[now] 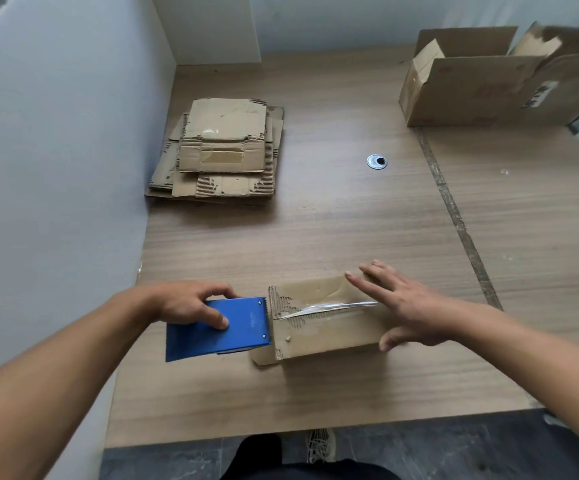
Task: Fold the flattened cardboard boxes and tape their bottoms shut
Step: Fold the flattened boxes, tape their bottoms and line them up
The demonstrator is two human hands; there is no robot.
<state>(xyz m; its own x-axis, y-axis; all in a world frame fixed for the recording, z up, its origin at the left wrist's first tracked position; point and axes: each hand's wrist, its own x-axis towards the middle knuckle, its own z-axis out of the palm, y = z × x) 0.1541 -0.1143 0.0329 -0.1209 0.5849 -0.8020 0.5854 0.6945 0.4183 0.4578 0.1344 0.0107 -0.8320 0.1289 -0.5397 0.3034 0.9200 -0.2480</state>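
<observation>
Left hand (191, 304) around dispenser (243, 329), right hand (402, 304) atop box (322, 336)

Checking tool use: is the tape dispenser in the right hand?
No, the left hand grips the dispenser, while the right hand rests flat on the box.

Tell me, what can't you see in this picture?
Head view:
The tape roll: hidden inside the blue tape dispenser.
The small box, right end: covered by the right hand.
Lower sheets of the flattened stack: covered by upper ones.
The big open box: inside hidden by its wall, right part blurred.
</observation>
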